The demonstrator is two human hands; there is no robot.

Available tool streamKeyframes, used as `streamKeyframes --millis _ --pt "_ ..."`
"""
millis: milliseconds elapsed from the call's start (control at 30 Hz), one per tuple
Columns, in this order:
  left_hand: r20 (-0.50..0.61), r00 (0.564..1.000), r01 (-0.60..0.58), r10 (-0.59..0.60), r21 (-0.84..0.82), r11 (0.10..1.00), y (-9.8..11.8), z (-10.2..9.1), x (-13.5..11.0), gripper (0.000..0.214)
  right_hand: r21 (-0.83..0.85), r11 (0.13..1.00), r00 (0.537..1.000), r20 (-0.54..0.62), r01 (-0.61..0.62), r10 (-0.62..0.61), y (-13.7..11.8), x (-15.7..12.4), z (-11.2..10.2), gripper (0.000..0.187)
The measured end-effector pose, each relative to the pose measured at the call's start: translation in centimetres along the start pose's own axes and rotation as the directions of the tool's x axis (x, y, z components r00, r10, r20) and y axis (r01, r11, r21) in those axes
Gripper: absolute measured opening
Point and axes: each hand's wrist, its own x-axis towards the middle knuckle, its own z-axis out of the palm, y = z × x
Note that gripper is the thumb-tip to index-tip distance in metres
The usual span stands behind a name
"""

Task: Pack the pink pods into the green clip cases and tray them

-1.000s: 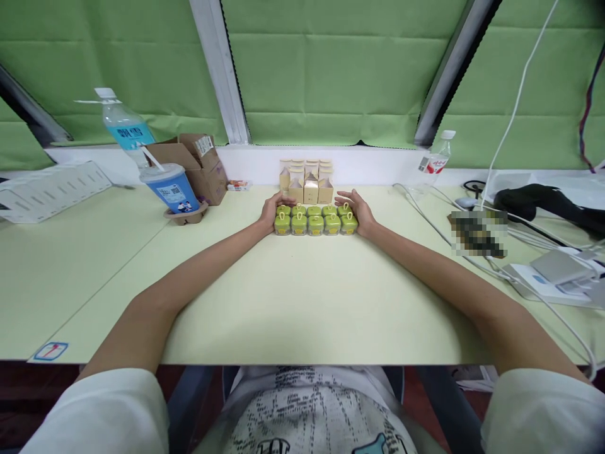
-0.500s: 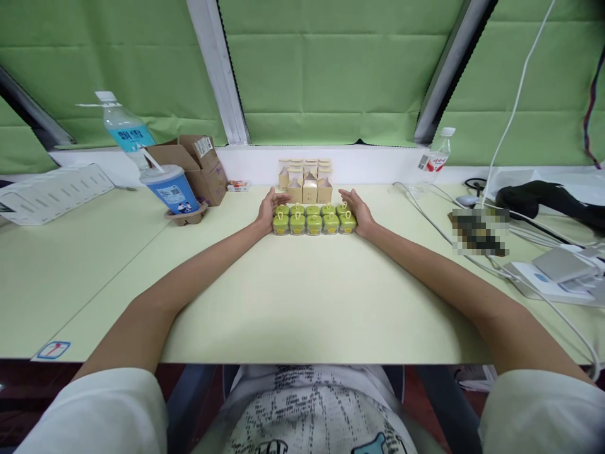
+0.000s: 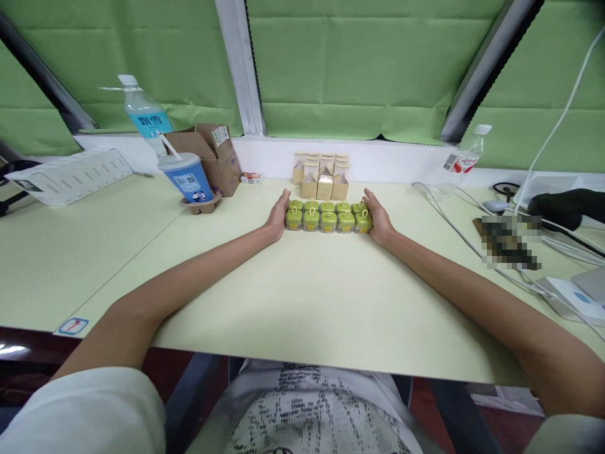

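Several small green jars with loop handles on their lids stand in two tight rows on the pale green table. My left hand lies flat against the left end of the rows, fingers stretched forward. My right hand presses flat against the right end in the same way. Neither hand grips a jar. Just behind the jars stands a cluster of small beige cartons with peaked tops.
At the back left are a blue paper cup with a straw, a water bottle, brown cardboard boxes and a white box. To the right lie another bottle, white cables, a black object and flat devices.
The view has shifted, so everything sits a little further right and lower. Both hands have straightened from cupping the jars to lying flat against the ends of the rows.
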Motion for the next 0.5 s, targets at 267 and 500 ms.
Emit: streamKeyframes --millis 267,500 --pt "-0.048 0.998 -0.03 0.029 -0.013 0.999 -0.18 0.52 -0.23 0.052 -0.025 0.997 0.998 -0.02 -0.066 0.066 -0.26 -0.29 0.76 0.06" --pt "0.037 0.997 -0.077 0.073 0.104 0.992 -0.42 0.04 -0.45 0.067 -0.141 0.99 0.993 0.12 0.026 -0.009 0.11 0.13 0.21 0.074"
